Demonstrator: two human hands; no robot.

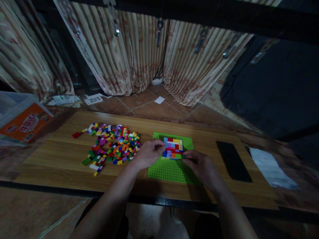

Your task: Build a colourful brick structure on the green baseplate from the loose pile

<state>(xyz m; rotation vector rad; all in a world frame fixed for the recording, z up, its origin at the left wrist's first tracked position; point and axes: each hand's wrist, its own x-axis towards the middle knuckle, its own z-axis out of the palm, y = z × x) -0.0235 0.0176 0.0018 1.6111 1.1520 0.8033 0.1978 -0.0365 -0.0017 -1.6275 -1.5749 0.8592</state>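
On a green studded baseplate (171,171) sits a flat, multicoloured block of toy building bricks (173,147), with red, white, yellow, blue and orange rows. My left hand (149,154) is at the left edge of this brick build, its thumb and forefinger closed against that side. At the build's near right corner, my right hand (200,166) pinches a small dark green brick (183,156) between thumb and fingertips. This brick is close against the corner; whether it is pressed onto the studs cannot be seen. The other fingers of both hands are curled.
Loose bricks (119,142) of many colours spread over the wooden table (62,166) left of the baseplate. A black phone-like slab (234,161) lies at the right, beside a white sheet (271,167). A clear tub with an orange label (27,121) stands far left. Striped curtains (139,49) hang behind.
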